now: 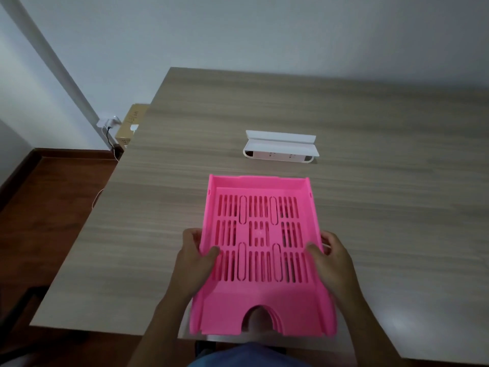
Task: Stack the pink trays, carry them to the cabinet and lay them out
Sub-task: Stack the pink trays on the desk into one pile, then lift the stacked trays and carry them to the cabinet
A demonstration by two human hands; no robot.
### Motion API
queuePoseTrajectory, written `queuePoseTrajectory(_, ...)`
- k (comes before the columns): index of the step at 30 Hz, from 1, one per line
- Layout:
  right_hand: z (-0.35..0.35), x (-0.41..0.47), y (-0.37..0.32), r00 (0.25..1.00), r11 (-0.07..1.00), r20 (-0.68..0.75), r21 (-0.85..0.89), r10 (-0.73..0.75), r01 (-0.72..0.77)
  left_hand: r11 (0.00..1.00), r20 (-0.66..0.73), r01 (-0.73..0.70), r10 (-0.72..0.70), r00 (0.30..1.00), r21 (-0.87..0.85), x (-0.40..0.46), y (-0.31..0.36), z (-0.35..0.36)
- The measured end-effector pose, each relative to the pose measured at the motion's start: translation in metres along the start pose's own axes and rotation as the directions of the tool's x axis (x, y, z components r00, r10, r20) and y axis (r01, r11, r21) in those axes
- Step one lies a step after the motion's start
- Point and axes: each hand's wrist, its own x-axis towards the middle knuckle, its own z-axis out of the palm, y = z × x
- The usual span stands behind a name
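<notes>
A stack of pink slotted trays [260, 300] sits nested together at the near edge of the wooden table [148, 197], its arched notch facing me and overhanging the edge slightly. My left hand [197, 263] grips the stack's left wall, thumb inside on the slotted floor. On the opposite wall my right hand [333, 263] holds the same way, thumb inside. How many trays are in the stack I cannot tell. No cabinet is in view.
A white power strip holder [281, 147] lies on the table beyond the trays. A cardboard box [131, 123] and a wall plug with cable [108, 122] sit past the table's left edge. Reddish wood floor [47, 213] lies to the left.
</notes>
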Motion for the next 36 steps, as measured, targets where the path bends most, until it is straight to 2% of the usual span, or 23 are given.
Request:
queuePoseTrajectory(2, 0.002, 0.005, 0.004, 1.000, 1.000, 0.004, 0.016, 0.019, -0.019, 0.995, 0.008, 0.050, -0.049, 0.999, -0.088, 0.007, -0.002, 0.001)
queuePoseTrajectory(4, 0.004, 0.011, 0.012, 0.998, 0.998, 0.030, 0.038, 0.056, -0.057, 0.967, 0.079, 0.131, -0.116, 0.990, -0.221, 0.010, -0.003, 0.001)
queuePoseTrajectory(8, 0.003, 0.023, 0.023, 0.955, 0.929, 0.231, 0.278, 0.184, -0.246, 0.898, 0.237, 0.260, -0.183, 0.954, -0.356, 0.015, -0.008, -0.004)
queuePoseTrajectory(10, 0.000, 0.025, 0.024, 0.928, 0.879, 0.325, 0.368, 0.183, -0.303, 0.900, 0.230, 0.278, -0.208, 0.951, -0.337, 0.025, -0.008, -0.003)
queuePoseTrajectory(12, -0.002, 0.025, 0.023, 0.893, 0.842, 0.417, 0.411, 0.168, -0.350, 0.924, 0.184, 0.213, -0.160, 0.970, -0.318, 0.030, -0.017, -0.008)
queuePoseTrajectory(14, -0.003, 0.025, 0.025, 0.871, 0.832, 0.468, 0.417, 0.148, -0.366, 0.899, 0.153, 0.282, -0.243, 0.958, -0.336, 0.035, -0.018, -0.003)
queuePoseTrajectory(16, -0.001, 0.029, 0.028, 0.875, 0.840, 0.464, 0.412, 0.140, -0.353, 0.898, 0.199, 0.289, -0.232, 0.952, -0.333, 0.028, -0.020, -0.002)
queuePoseTrajectory(19, 0.002, 0.037, 0.030, 0.870, 0.856, 0.476, 0.390, 0.127, -0.339, 0.883, 0.172, 0.280, -0.231, 0.958, -0.376, 0.033, -0.029, -0.001)
queuePoseTrajectory(23, 0.010, 0.049, 0.026, 0.825, 0.888, 0.561, 0.342, 0.069, -0.307, 0.863, 0.053, 0.253, -0.256, 0.965, -0.436, 0.013, -0.043, 0.001)
queuePoseTrajectory(29, 0.051, 0.046, 0.009, 0.693, 0.932, 0.717, 0.197, 0.075, -0.305, 0.788, -0.138, 0.149, -0.284, 0.949, -0.598, -0.044, -0.098, -0.018)
queuePoseTrajectory(32, 0.079, 0.029, 0.000, 0.632, 0.957, 0.772, 0.125, 0.074, -0.264, 0.750, -0.144, 0.078, -0.227, 0.963, -0.657, -0.081, -0.123, -0.037)
queuePoseTrajectory(36, 0.122, -0.009, -0.014, 0.549, 0.977, 0.833, 0.054, 0.070, -0.206, 0.700, -0.239, 0.010, -0.257, 0.936, -0.714, -0.119, -0.164, -0.071)
